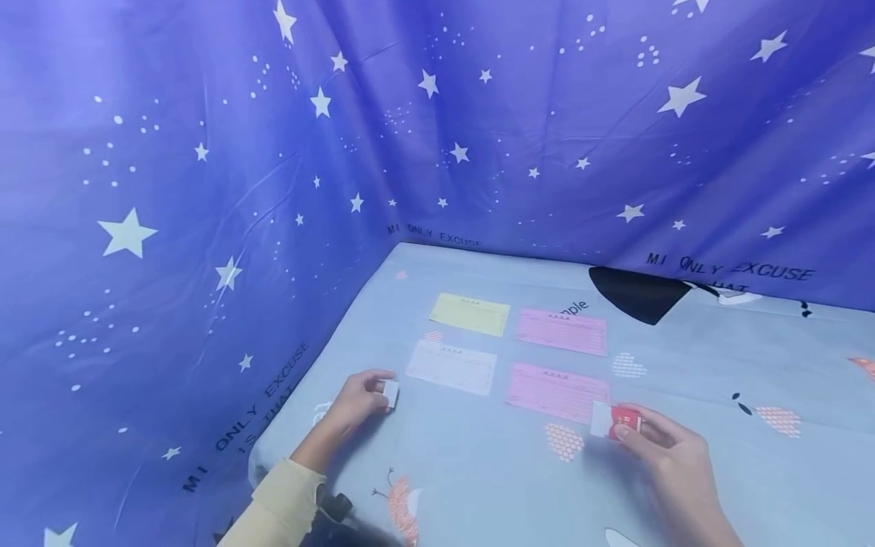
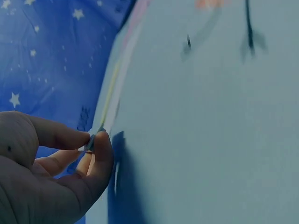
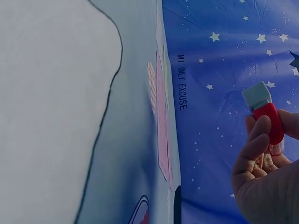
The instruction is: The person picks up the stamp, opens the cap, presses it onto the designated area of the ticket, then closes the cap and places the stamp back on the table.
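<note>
While left hand (image 1: 355, 400) pinches small pale piece (image 1: 391, 393) near white slip (image 1: 453, 368), right hand (image 1: 677, 453) grips red-and-pale block (image 1: 624, 420), pale end (image 1: 601, 419) jutting from grip near lower pink slip (image 1: 555, 392)

1. This was a draped corner that looked homelike; the pictures did not show which room.
2. Blue drapes (image 1: 164, 327) with white stars (image 1: 128, 233) hung along the left and far sides, dark lettering (image 1: 731, 267) running low across them.
3. A pale blue cloth (image 1: 492, 486), printed with hearts (image 1: 564, 442), covered a flat top, bed or table unclear.
</note>
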Demonstrator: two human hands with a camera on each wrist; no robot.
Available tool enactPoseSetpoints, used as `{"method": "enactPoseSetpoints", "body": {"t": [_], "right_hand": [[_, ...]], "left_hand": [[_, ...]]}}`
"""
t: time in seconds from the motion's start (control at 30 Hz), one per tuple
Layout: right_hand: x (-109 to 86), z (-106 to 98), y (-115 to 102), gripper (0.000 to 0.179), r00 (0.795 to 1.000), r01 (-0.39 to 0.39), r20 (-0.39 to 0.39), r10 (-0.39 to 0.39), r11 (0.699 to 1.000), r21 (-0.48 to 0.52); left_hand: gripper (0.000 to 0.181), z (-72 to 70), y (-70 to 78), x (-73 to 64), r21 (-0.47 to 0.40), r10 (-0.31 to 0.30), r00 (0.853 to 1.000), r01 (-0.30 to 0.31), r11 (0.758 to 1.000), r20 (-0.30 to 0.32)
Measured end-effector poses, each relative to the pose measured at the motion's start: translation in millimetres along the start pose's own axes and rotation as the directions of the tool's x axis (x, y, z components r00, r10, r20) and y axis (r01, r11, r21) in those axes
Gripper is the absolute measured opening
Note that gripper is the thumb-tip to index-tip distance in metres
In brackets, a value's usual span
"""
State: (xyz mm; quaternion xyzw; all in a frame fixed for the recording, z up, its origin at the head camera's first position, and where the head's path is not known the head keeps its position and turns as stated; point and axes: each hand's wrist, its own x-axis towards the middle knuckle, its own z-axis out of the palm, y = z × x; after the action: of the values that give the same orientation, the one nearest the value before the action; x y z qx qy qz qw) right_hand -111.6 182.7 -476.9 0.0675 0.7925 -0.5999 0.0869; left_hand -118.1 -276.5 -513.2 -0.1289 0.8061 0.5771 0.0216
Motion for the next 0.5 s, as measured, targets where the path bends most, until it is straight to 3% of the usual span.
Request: {"method": "enactPoseSetpoints", "body": {"t": [0.13, 0.33, 0.5], "right_hand": [[-0.1, 0, -1, 0.063, 1.0, -0.01, -0.009, 0.01, 0.999, -0.042], [-0.7, 2, -2, 0.065, 0.999, -0.049, -0.003, 0.049, 0.998, -0.05], [-0.9, 2, -1, 0.064, 0.999, -0.052, -0.003, 0.052, 0.998, -0.046]], "left_hand": [[0.055, -9.1, -5.1, 6.9, 0.162, -0.006, 0.998, 0.015, 0.987, -0.054], [0.049, -15.6, -8.0, 14.2, 0.303, 0.007, 0.999, 0.008, 0.953, -0.049], [0.044, -13.9, -3.8, 14.9, 0.457, 0.093, 0.995, -0.062, 0.887, -0.045]]}}
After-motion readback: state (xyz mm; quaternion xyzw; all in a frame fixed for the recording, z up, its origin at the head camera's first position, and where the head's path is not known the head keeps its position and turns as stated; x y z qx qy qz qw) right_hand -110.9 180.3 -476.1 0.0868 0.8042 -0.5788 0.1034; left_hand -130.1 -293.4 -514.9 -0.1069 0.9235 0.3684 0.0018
